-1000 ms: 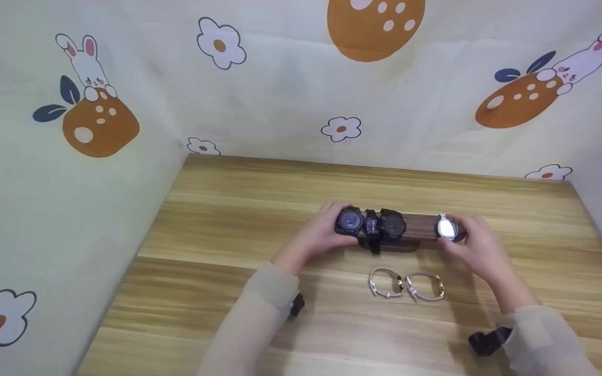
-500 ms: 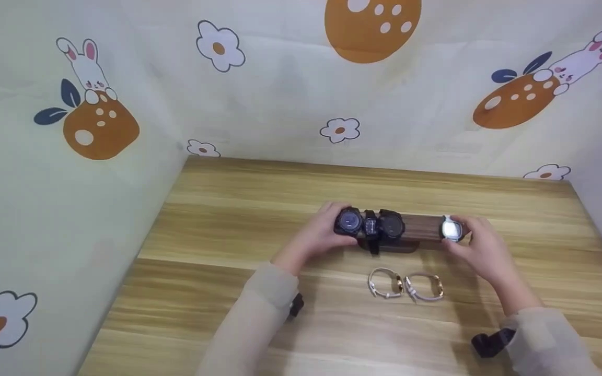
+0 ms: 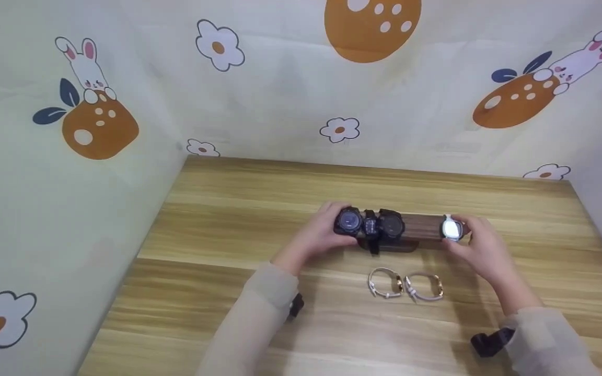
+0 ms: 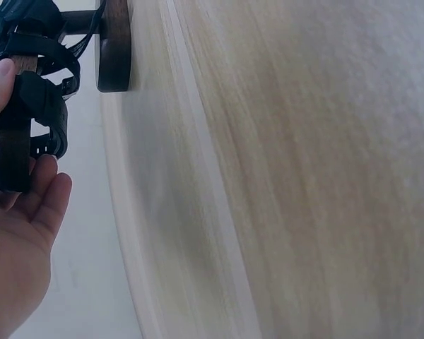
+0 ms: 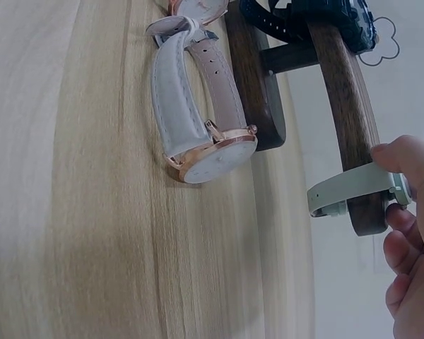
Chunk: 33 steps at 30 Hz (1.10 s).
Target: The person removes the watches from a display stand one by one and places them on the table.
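Note:
A dark wooden watch stand (image 3: 422,227) bears black watches on its left half. My left hand (image 3: 322,230) grips its left end around the outermost black watch (image 3: 349,221); in the left wrist view, the thumb lies over the bar and the fingertips sit by the strap. My right hand (image 3: 481,245) pinches a pale green watch (image 5: 353,185) near the bar's right end. Its strap loops round the bar, and in the head view its face shines bright. Two light-strapped watches with gold-coloured cases, one left (image 3: 384,282) and one right (image 3: 425,286), stand on edge before the stand.
The wood-grain table (image 3: 217,292) meets a patterned cloth backdrop (image 3: 280,104) at the back and sides. Black wrist-worn devices, one at the left cuff (image 3: 296,305) and one at the right (image 3: 489,342), jut out over the table. The stand's base (image 5: 258,85) lies behind the loose watches.
My right hand has slid the pale green watch slightly right along the bar, toward its end, then stayed there. The left hand and the two loose watches have kept their places.

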Motion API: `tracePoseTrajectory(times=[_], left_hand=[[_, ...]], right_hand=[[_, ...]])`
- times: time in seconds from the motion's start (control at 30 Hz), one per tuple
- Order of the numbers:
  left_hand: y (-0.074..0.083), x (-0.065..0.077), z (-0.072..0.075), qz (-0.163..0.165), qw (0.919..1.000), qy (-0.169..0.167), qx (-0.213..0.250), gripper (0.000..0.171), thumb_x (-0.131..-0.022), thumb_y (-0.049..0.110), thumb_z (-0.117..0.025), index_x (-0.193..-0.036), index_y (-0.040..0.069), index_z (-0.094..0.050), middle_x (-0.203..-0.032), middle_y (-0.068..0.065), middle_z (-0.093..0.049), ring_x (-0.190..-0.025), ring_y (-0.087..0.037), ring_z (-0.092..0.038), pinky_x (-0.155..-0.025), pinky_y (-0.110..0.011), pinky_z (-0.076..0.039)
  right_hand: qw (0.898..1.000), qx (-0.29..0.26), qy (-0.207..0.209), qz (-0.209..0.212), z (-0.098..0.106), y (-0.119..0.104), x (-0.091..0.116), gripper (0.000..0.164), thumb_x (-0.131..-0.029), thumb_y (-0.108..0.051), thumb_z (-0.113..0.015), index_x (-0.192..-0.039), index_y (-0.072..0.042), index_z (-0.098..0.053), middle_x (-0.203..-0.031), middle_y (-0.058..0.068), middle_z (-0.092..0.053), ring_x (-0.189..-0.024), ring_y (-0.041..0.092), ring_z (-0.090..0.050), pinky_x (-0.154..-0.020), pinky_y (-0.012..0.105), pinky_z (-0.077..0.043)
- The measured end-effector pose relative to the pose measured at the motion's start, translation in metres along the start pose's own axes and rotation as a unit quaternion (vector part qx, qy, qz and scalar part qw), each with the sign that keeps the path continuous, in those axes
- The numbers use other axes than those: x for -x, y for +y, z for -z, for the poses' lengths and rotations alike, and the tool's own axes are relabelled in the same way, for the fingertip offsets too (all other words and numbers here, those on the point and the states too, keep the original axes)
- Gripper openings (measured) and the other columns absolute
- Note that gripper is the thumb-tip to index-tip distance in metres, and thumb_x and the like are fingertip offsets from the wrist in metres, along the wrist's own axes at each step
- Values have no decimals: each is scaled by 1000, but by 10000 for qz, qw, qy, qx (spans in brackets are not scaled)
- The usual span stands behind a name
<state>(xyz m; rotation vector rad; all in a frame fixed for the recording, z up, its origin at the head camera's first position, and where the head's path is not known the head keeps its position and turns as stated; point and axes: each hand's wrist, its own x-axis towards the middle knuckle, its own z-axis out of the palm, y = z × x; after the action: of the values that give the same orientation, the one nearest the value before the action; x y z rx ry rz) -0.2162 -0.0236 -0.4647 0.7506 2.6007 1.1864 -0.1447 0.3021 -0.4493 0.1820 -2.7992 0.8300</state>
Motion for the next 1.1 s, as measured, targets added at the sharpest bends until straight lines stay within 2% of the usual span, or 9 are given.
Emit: tracePoseTrajectory(times=[0.27,0.53,0.77,0.93,1.1], left_hand=[[0,-1,-3,18,10000,13,34,80,-72,30,-80,-138,8,-40,-132,-8,-46,-116,-22,-48,-100,-37,-40],[2,-1,-3,75,10000,3,-63,82,-71,32,-80,-139,11,-39,-134,-7,-45,-117,-21,-48,-100,-37,-40],[2,-2,-3,38,10000,-24,42,80,-72,30,-79,-139,10,-40,-133,-8,-46,-116,-21,-48,-100,-36,-40],[-1,0,-1,62,10000,32,62,80,-72,29,-80,-138,9,-40,-133,-9,-45,-117,-23,-48,-100,-38,-40],[-2,-1,-1,16,10000,51,82,81,-71,30,-80,-138,8,-40,-133,-10,-45,-117,-24,-48,-101,-39,-40]], right_hand=[[10000,37,-33,78,-1,2,2,57,-74,-8,-75,-125,5,-52,-91,19,-51,-71,26,-46,-59,31,-39],[9999,1,53,133,-1,5,2,52,-72,-2,-74,-118,8,-54,-86,16,-50,-71,22,-43,-59,29,-37],[10000,-9,16,-51,2,5,4,53,-73,-3,-74,-119,7,-52,-87,16,-50,-72,24,-45,-60,31,-38],[10000,-29,-21,-32,2,5,3,53,-72,-4,-75,-118,8,-51,-87,17,-52,-73,27,-47,-61,33,-39],[10000,-69,29,-24,2,7,3,51,-72,-2,-75,-116,10,-51,-85,14,-51,-72,24,-46,-60,29,-39]])
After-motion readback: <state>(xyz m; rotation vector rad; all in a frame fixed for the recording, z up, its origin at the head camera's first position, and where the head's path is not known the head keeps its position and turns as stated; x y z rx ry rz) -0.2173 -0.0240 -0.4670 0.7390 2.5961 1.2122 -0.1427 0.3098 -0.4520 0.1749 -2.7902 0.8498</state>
